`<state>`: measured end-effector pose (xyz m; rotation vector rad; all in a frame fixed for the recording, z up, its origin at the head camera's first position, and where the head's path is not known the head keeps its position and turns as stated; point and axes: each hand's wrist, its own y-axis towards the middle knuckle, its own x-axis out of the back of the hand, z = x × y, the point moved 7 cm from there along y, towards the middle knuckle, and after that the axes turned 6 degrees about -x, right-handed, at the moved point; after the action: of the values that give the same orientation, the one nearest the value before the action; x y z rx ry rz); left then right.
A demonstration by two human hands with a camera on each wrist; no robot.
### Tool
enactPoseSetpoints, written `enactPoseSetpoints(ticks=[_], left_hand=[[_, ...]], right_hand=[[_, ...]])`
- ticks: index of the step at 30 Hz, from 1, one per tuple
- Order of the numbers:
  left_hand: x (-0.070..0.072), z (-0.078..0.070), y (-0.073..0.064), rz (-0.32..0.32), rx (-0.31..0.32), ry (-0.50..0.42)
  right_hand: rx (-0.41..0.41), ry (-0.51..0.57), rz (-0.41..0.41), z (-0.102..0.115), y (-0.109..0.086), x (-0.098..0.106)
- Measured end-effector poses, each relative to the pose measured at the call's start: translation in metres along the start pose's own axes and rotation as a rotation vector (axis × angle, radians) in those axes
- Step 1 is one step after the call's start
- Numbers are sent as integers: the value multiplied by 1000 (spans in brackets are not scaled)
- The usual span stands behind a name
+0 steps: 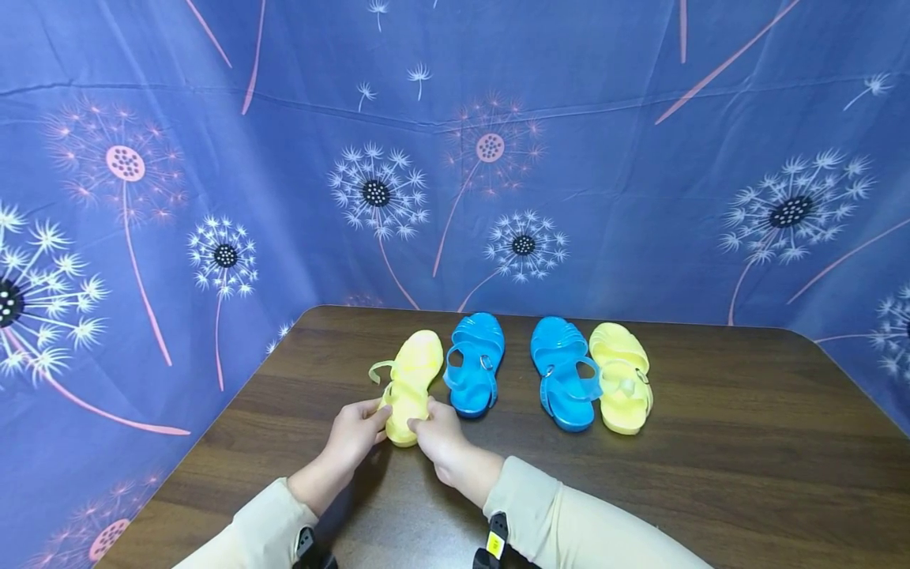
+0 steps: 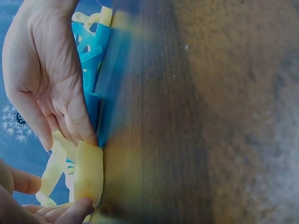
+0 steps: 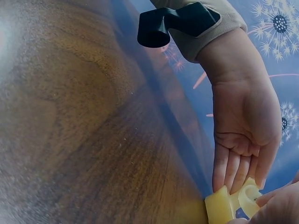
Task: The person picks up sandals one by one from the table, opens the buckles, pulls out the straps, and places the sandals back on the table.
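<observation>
Both hands hold a yellow sandal by its heel end, toe pointing away, at the left of the row of sandals in the head view. My left hand grips the left side of the heel, thumb on the edge. On the opposite side, my right hand grips with its thumb over the footbed. A loose ankle strap sticks out to the left of this sandal. In the left wrist view, the yellow heel stands close to the tabletop. Right beside the held sandal lies a blue sandal.
Farther right, a second blue sandal lies against another yellow sandal, its strap overlapping that one. All lie on a dark wooden table. A blue cloth with dandelion prints hangs behind the table and along its left side.
</observation>
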<state>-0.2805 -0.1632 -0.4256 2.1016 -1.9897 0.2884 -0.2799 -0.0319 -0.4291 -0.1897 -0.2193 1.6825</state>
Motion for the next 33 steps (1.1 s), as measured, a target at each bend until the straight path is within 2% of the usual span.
enactPoseSetpoints(ticks=[15,33], left_hand=[[0,-3,11,15,-9,-28],[-2,-2,22,-5,12,10]], right_hand=[[-12,10,6,-1,10,1],[-32,1,2,0,20,5]])
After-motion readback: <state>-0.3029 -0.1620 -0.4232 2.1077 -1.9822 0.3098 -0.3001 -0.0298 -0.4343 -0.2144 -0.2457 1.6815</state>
